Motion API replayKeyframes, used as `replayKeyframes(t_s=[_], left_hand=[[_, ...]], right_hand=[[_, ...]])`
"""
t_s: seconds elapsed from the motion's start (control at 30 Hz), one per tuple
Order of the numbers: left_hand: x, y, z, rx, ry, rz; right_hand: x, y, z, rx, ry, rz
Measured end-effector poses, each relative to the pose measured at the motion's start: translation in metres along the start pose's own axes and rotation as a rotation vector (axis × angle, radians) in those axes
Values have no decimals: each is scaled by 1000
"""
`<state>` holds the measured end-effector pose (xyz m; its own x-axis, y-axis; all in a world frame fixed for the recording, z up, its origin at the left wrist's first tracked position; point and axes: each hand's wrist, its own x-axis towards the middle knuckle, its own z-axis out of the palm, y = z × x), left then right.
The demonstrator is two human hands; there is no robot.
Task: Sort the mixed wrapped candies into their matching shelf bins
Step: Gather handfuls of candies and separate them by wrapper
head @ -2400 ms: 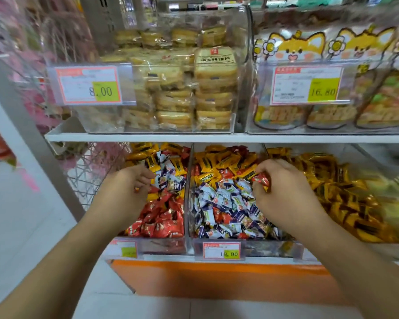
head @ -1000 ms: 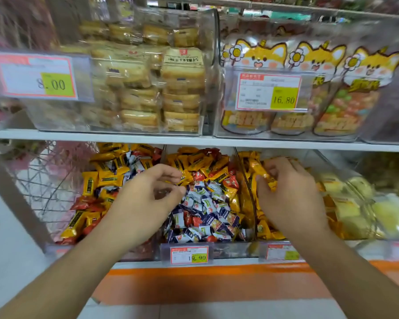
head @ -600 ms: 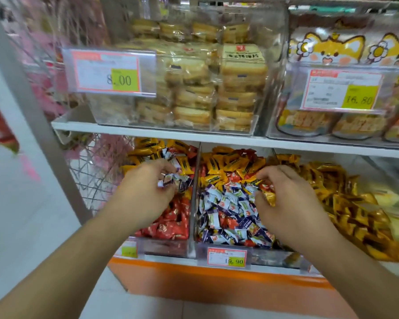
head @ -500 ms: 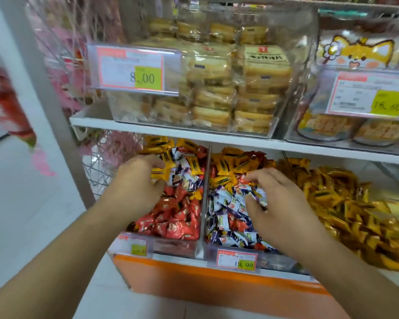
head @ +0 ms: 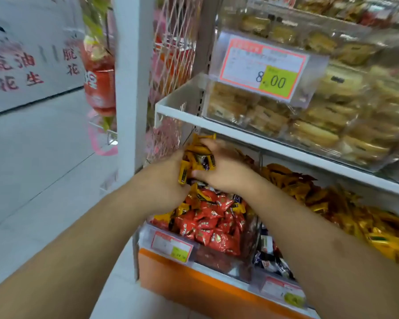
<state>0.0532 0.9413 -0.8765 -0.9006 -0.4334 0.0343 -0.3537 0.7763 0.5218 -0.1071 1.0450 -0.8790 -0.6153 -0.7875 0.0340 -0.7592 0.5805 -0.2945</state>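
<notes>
Both my hands meet at the back of the left bin [head: 145,236], under the upper shelf. Between them they hold a bunch of yellow wrapped candies [head: 195,155], with a blue-white one mixed in. My left hand [head: 164,180] cups the bunch from the left, one yellow candy sticking out below its thumb. My right hand [head: 223,173] curls over it from the right. Below the hands the left bin holds red candies [head: 207,226] and a few yellow ones. Blue-white candies [head: 267,256] fill the middle bin, partly hidden by my right forearm. The right bin is piled with yellow candies [head: 359,222].
The white upper shelf [head: 262,141] hangs close above my hands, carrying a clear box of wrapped cakes [head: 320,120] with an 8.00 price tag [head: 262,67]. A wire mesh panel [head: 170,65] and a white post [head: 127,77] close the left side. An orange base [head: 193,284] runs below the bins.
The view has swung left and closer. My right hand left the middle bin and joined the left hand at the back of the left bin; together they now hold yellow candies.
</notes>
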Motion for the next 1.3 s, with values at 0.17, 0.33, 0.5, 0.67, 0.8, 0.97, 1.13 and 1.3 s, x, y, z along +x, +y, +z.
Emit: replayKeyframes(t_s=[0.17, 0.33, 0.5, 0.67, 0.8, 0.97, 1.13, 1.3], left_hand=[[4, 1, -5, -110, -23, -41], [4, 7, -8, -127, -40, -65], [0, 12, -12, -126, -62, -74], [-1, 13, -11, -111, -56, -92], [-1, 19, -9, -27, 71, -26], [1, 35, -2, -211, 230, 101], [-4, 59, 12, -785, 72, 15], [-14, 89, 25, -817, 51, -28]], right_hand=[[22, -6, 16, -25, 8, 24], [17, -10, 16, 46, 49, -24], [8, -10, 16, 80, 37, -123], [-1, 1, 8, 157, 152, 5], [-14, 10, -6, 469, 216, 126], [-50, 13, -21, 782, 281, 211], [-102, 18, -30, 993, 279, 162], [-158, 47, -47, 864, 352, 203]])
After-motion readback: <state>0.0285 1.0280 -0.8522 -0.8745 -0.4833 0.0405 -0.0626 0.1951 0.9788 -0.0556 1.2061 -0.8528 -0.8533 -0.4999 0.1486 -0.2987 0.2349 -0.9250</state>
